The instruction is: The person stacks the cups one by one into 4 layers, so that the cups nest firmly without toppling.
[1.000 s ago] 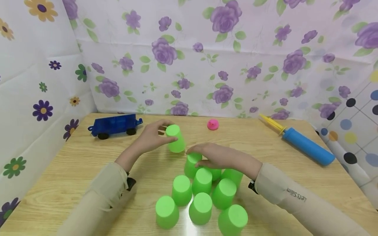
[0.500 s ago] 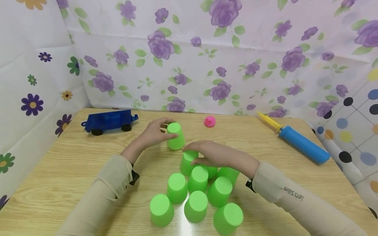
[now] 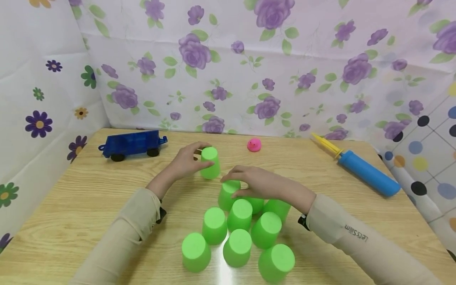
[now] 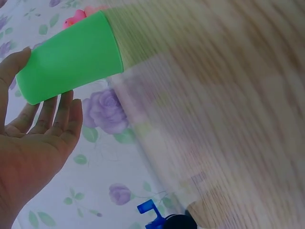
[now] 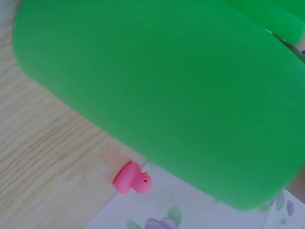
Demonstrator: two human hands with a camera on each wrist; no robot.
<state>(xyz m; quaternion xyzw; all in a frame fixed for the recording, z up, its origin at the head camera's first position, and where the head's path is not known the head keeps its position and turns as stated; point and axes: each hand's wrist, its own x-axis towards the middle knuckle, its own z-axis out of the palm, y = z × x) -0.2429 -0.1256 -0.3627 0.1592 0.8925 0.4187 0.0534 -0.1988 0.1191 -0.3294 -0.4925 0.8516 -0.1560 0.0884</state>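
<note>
the left hand (image 3: 187, 160) pinched a green cup (image 3: 210, 167), open surface (image 3: 178, 225) on its near side and the far edge (image 3: 292, 139) behind; the right hand (image 3: 256, 181) curled round another cup (image 3: 226, 198), crowded by more cups (image 3: 214, 225). both hands had barely moved since a second earlier.

Smooth, matt green plastic: the cup (image 3: 209, 168) in the left grip (image 3: 186, 160), the second cup (image 3: 226, 199) at the right grip (image 3: 259, 182), and the other cups (image 3: 237, 248) nearer than the grips. Beneath both, a wood-grained desk (image 3: 114, 182) with a slight sheen. Left of the left grip, a glossy blue plastic wagon (image 3: 132, 144); right of the right grip, a smooth plastic pump (image 3: 368, 173). Matt cloth sleeves (image 3: 126, 221) behind the grips.
</note>
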